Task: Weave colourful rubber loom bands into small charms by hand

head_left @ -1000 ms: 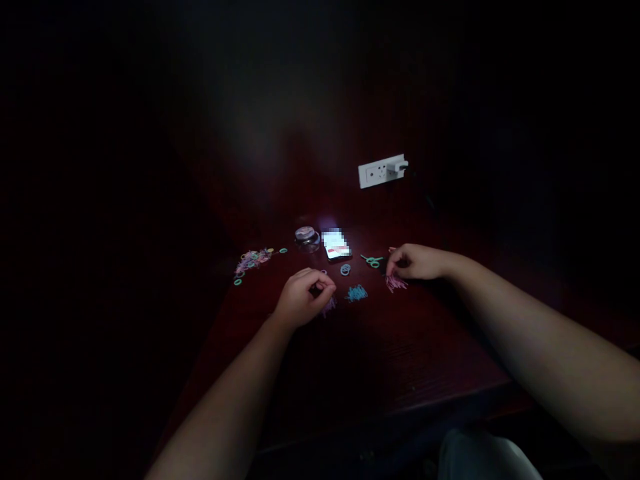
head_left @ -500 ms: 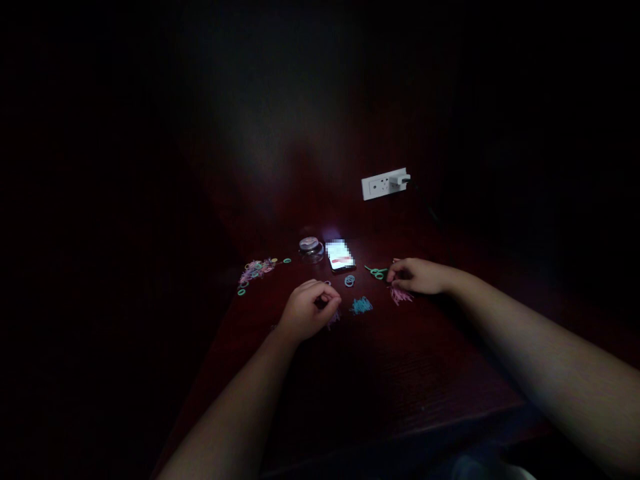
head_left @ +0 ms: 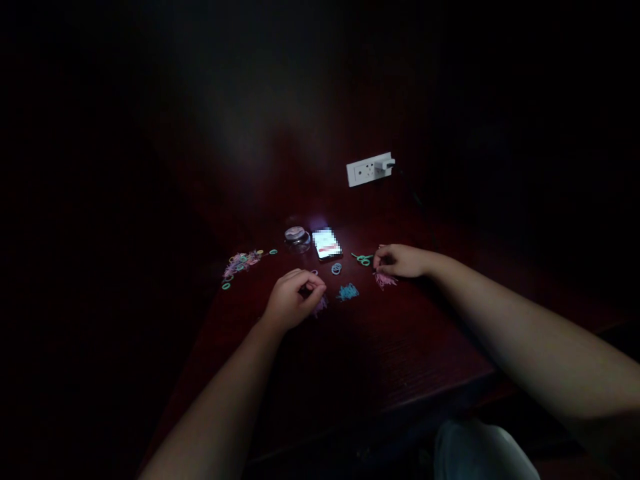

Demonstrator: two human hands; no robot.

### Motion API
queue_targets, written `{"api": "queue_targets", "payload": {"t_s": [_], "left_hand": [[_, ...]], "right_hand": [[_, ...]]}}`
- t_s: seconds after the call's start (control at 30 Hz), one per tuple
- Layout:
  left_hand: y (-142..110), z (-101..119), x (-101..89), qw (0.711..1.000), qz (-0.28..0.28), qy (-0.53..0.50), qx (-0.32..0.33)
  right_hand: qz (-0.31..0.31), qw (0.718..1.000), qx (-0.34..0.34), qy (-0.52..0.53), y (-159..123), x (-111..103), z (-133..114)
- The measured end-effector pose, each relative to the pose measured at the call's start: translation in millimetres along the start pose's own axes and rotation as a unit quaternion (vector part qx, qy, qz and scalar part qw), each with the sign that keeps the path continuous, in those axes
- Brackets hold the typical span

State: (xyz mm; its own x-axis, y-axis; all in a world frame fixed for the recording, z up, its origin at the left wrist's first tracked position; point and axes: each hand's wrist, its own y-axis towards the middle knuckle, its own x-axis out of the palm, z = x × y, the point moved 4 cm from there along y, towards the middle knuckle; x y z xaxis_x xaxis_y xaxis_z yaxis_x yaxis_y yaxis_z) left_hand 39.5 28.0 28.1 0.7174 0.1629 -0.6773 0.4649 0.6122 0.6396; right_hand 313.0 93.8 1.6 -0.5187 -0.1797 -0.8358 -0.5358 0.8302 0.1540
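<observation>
Only the head view has swung since half a second ago; hands and piles keep their places. Left hand (head_left: 294, 300): thumb and forefinger tips drawn together beside purple pile (head_left: 321, 305); cannot tell if anything is pinched. Right hand (head_left: 401, 260): fingertips bunched at pink pile (head_left: 385, 281), grip too dark to read. Blue pile (head_left: 349, 292) between. Risk: dim light, tiny pieces, so a pinch may take several; low knuckles could mix colours or nudge scissors (head_left: 363, 259).
</observation>
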Motion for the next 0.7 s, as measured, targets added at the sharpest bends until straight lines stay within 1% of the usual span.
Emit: {"api": "queue_targets", "payload": {"t_s": [0.17,0.33,0.43,0.7], "left_hand": [[-0.9,-1.9,0.8,1.000,0.000,-0.005,0.000],[0.2,-0.6,0.6,1.000,0.003,-0.001,-0.004],[1.0,0.8,0.3,1.000,-0.001,-0.003,-0.004],[0.1,-0.2,0.5,1.000,-0.001,0.000,0.004]], "right_hand": [[-0.003,1.000,0.000,0.001,1.1,-1.1,0.7],[-0.016,0.999,0.030,-0.037,1.5,-0.8,0.0],[-0.015,0.998,0.033,-0.052,2.9,0.3,2.4],[0.010,0.998,0.068,-0.002,5.0,-0.8,21.7]]}}
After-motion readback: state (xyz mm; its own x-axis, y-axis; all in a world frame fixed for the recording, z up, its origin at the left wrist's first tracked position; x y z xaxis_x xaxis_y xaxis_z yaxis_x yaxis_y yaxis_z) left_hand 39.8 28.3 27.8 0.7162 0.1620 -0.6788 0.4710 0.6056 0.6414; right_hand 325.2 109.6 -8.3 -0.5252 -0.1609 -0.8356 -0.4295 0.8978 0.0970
